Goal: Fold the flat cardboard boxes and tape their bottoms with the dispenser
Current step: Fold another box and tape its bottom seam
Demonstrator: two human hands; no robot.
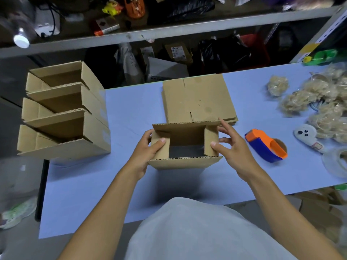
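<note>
left hand point(148, 147): reaching in from the lower left, thumb lying flat on top of the box's left short flap, the other fingers curled round the outside of the left wall, so it's gripping that side
right hand point(231, 147): coming in from the lower right, thumb tip pressing the right short flap, fingers spread and lightly bent round the right wall, index up by the far corner
box point(185, 145): plain brown corrugated cardboard, wavy fluting showing along the cut edges; opened into a rectangular tube, held up over the desk right in front of the person, open end facing up at the camera, long side running left to right, both short flaps folded inward, the two long flaps not folded in
flat boxes point(198, 100): small stack of unfolded blanks lying just behind the held box
dispenser point(266, 145): orange and blue plastic, on its side just right of the right hand, not touched
finished boxes point(63, 109): row at the desk's left edge
desk point(131, 109): smooth pale blue top
</note>
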